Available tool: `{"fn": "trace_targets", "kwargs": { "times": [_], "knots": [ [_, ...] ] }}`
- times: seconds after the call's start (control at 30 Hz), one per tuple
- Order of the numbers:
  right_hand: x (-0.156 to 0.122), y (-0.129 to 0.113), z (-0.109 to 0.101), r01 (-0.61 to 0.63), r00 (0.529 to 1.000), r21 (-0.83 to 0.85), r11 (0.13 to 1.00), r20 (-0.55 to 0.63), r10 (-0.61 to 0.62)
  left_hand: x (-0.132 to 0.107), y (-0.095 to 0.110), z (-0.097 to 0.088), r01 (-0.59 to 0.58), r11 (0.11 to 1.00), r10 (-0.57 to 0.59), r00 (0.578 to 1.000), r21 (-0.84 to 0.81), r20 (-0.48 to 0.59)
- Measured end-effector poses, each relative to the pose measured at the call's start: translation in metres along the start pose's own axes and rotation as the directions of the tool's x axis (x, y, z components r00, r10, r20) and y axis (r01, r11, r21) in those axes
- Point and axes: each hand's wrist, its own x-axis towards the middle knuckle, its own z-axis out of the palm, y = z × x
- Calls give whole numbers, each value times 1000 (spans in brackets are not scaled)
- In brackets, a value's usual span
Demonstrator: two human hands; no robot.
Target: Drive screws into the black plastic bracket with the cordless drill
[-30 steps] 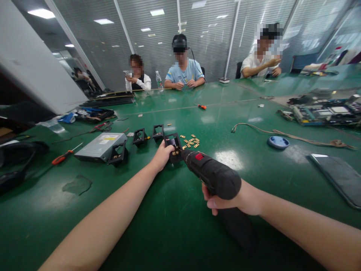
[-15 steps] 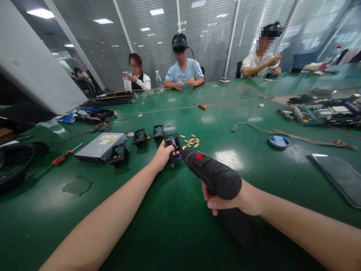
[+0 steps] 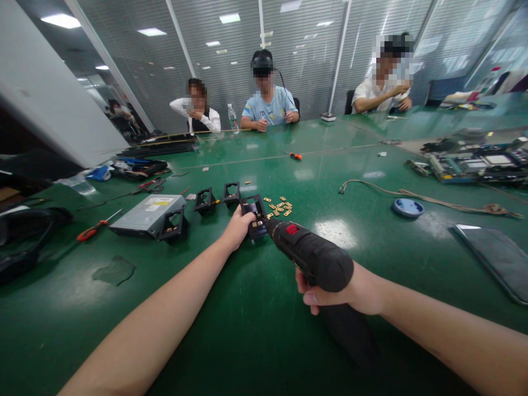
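My left hand (image 3: 238, 227) is closed on the near left side of a black plastic frame (image 3: 259, 230) with small brass-coloured parts inside it. My right hand (image 3: 325, 294) grips the handle of a black cordless drill (image 3: 311, 250) with a red mark on top. The drill's front end points at the frame; whether its tip touches a screw is too small to tell. Just beyond the frame lies a loose group of small brass plates (image 3: 280, 207). More black frames (image 3: 204, 200) stand to the left, one of them (image 3: 172, 224) against a silver disc drive (image 3: 144, 214).
An orange screwdriver (image 3: 91, 231) lies at the left, another (image 3: 295, 156) farther off. On the right are a blue round lid-like object (image 3: 407, 207), a phone-like slab (image 3: 495, 258), a cable (image 3: 388, 191) and circuit boards (image 3: 482, 162). Several people sit across the green table (image 3: 256, 341).
My hands, the drill and the frame hold the same place. Across the table, one person has raised an elbow and the middle person's hands have moved apart.
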Motion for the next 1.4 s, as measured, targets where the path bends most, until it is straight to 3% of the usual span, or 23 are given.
{"fn": "trace_targets", "kwargs": {
  "times": [1.4],
  "knots": [
    [-2, 1, 1, -4, 1000, -12, 1000, 16, 4, -5, 4, 5, -5, 1000, 5, 1000, -24, -9]
  ]
}}
